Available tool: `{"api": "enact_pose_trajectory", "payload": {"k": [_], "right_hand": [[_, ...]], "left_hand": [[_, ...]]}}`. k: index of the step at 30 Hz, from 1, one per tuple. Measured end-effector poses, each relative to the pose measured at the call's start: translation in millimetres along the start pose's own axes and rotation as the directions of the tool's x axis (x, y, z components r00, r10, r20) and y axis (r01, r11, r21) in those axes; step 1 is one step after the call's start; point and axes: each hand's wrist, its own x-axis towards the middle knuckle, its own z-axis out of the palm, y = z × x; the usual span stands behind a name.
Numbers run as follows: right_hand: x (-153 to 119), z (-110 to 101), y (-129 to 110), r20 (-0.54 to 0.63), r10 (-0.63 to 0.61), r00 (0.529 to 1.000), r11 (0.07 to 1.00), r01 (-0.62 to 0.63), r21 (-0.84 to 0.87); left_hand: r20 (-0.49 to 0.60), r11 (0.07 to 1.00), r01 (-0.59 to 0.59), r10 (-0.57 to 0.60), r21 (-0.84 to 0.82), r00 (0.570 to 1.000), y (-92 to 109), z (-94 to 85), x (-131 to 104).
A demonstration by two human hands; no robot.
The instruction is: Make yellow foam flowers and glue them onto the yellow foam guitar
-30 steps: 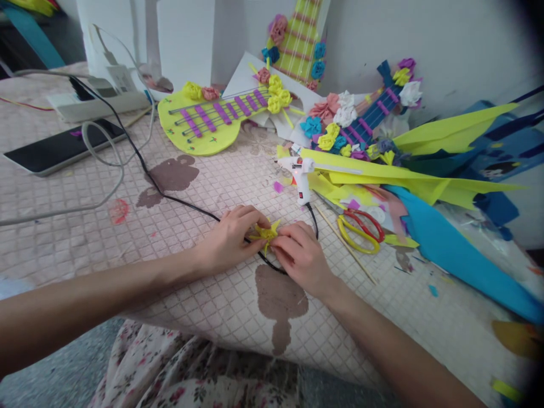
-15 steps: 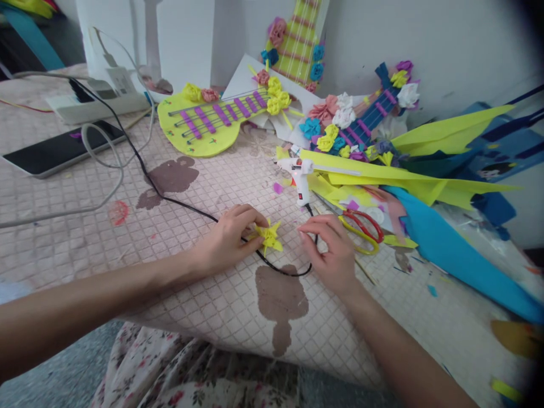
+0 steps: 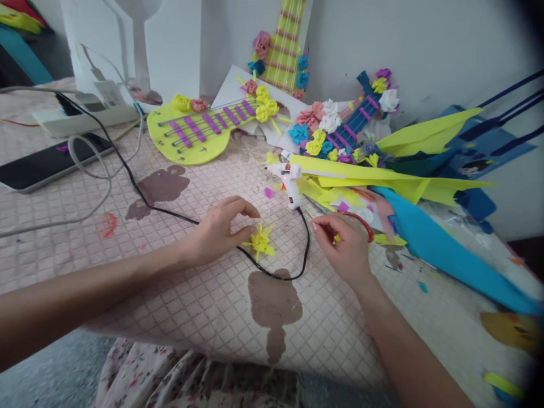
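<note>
A small yellow paper flower [image 3: 261, 242] lies on the table beside the black cord. My left hand [image 3: 225, 226] is just to its left, thumb and fingers apart, with nothing between them. To the right of the flower, my right hand [image 3: 343, 245] has its thumb and index fingertips pressed together near the red-handled scissors [image 3: 361, 224]; whatever they may hold is too small to make out. A white glue gun [image 3: 290, 184] lies beyond the hands, its cord [image 3: 306, 243] looping down between them.
Behind are a yellow paper guitar [image 3: 191, 136], a blue one with paper flowers [image 3: 355, 122], and yellow strips [image 3: 395, 178]. Blue paper [image 3: 442, 255] lies right. A phone [image 3: 51, 164] and power strip [image 3: 85, 118] are at left.
My left hand has let go of the yellow flower and opened beside it. My right hand has moved a little to the right, away from the flower. The view has shifted slightly.
</note>
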Motion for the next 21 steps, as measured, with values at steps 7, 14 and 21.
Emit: {"api": "enact_pose_trajectory", "payload": {"k": [7,14,21], "right_hand": [[-0.1,-14.5,28.5,0.136,0.134,0.982,0.972,-0.104,-0.211],[-4.4,-10.0,34.6,0.238,0.217,0.947,0.899,-0.099,-0.427],[-8.0,-0.2,45.4,0.232,0.244,0.942,0.865,-0.102,-0.492]], "left_hand": [[0.015,1.0,0.019,-0.019,-0.025,1.0,-5.0,-5.3,21.1],[-0.014,0.996,0.087,-0.087,-0.028,0.996,-11.7,-9.0,15.9],[0.022,0.996,0.092,-0.092,-0.02,0.996,-12.7,-13.2,10.7]]}}
